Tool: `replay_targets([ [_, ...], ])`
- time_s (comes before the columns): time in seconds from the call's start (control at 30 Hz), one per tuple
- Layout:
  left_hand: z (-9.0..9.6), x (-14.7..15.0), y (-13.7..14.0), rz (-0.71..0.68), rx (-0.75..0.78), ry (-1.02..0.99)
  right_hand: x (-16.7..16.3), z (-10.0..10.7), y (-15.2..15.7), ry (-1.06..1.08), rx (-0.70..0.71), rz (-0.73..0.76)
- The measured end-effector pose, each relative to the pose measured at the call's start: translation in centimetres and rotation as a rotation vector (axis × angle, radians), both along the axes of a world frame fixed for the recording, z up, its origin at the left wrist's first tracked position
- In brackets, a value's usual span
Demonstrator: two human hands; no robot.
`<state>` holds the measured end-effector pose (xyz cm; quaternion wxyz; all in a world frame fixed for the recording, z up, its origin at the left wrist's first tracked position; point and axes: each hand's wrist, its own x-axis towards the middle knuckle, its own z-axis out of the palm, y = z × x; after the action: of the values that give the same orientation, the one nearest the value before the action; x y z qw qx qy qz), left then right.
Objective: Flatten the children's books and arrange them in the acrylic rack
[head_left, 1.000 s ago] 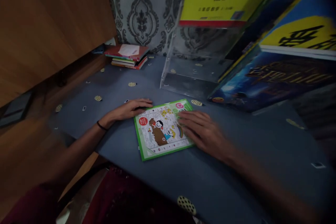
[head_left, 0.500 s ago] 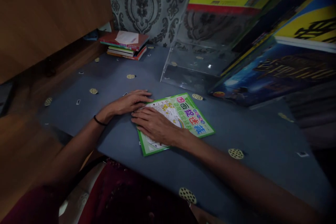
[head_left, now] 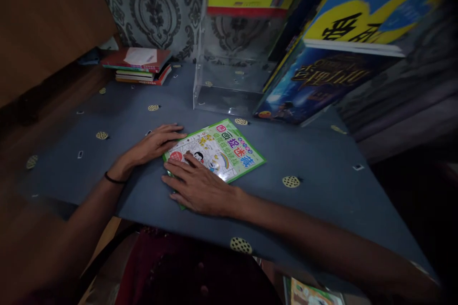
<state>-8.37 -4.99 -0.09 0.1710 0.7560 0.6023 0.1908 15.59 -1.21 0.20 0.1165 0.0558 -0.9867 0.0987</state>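
Observation:
A thin picture book (head_left: 232, 145) with a green border and colourful Chinese characters lies flat and slanted on the table. My right hand (head_left: 202, 186) rests palm down on its near-left part, fingers spread and pointing left, hiding that corner. At the book's far-left edge lies my left hand (head_left: 155, 143), palm down with fingers stretched out, its fingertips at the border. A dark band circles my left wrist. Neither hand grips anything.
Stacked books (head_left: 138, 64) with a paper on top stand at the back left. A clear acrylic rack (head_left: 229, 97) holds upright books, including a blue one (head_left: 315, 83), at the back right. The blue tablecloth (head_left: 322, 219) has pineapple prints. A wooden panel (head_left: 46, 24) rises at left.
The camera view has turned right, so the scene sits further left. My right hand has slid toward the near edge of the book, uncovering more of its cover picture. My left hand stays beside it.

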Motion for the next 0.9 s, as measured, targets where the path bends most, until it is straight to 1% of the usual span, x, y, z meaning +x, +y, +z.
replay_targets([
  [0.13, -0.2, 0.1, 0.0, 0.016, 0.034, -0.006, 0.9, -0.1, -0.2, 0.017, -0.013, -0.038],
  [0.2, -0.3, 0.2, 0.0, 0.022, 0.052, -0.004, 1.7, -0.3, -0.2, 0.004, -0.031, -0.102],
  [0.33, -0.4, 0.5, -0.1, 0.015, 0.09, 0.03, 4.6, -1.3, 0.5, -0.006, -0.083, -0.316],
  [0.5, -1.2, 0.8, -0.6, 0.05, 0.148, 0.103, 9.7, -2.8, 3.0, 0.1, -0.164, -0.646],
  [0.6, -2.0, 0.9, -0.7, 0.09, 0.195, 0.135, 11.7, -3.3, 4.1, 0.182, -0.222, -0.758],
  [0.73, -2.6, 1.3, -0.9, 0.14, 0.254, 0.153, 11.9, -3.1, 4.3, 0.192, -0.248, -0.806],
  [0.8, -2.5, 1.6, -1.3, 0.137, 0.283, 0.149, 11.6, -2.9, 4.2, 0.172, -0.241, -0.839],
  [0.9, -2.1, 2.0, -1.9, 0.117, 0.319, 0.163, 11.4, -2.6, 4.1, 0.163, -0.194, -0.929],
])
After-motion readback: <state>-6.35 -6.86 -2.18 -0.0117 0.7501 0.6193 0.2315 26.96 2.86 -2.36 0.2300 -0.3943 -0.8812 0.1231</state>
